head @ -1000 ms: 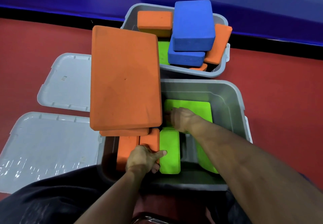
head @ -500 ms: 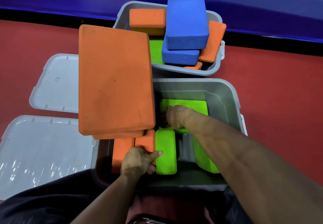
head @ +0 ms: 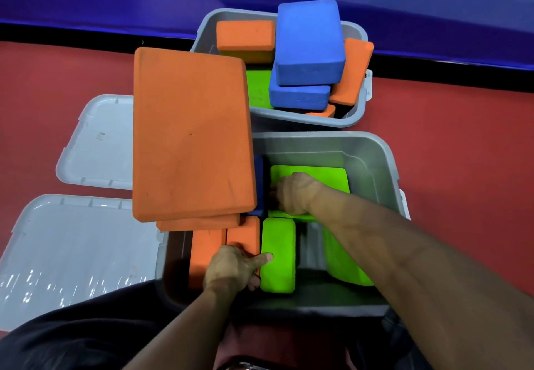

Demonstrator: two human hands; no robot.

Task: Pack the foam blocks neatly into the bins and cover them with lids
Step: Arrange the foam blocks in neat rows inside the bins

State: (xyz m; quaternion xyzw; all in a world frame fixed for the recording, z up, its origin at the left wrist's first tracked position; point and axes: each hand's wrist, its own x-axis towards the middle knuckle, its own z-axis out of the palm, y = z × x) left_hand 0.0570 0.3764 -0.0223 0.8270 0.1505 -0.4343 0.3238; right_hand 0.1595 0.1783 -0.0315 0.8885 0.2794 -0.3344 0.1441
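Both bare forearms reach forward and down from the bottom of the view, the left from lower centre, the right from the lower right corner, crossing diagonally toward the upper left. The left hand [head: 231,268] lies back-up, its fingers curled down out of sight and its thumb stretched straight out to the right. The right hand [head: 293,194] sits further forward, back-up as well, wrist slightly bent, knuckles toward the left with the fingers bent downward; their tips are hidden, so what they grasp cannot be told.
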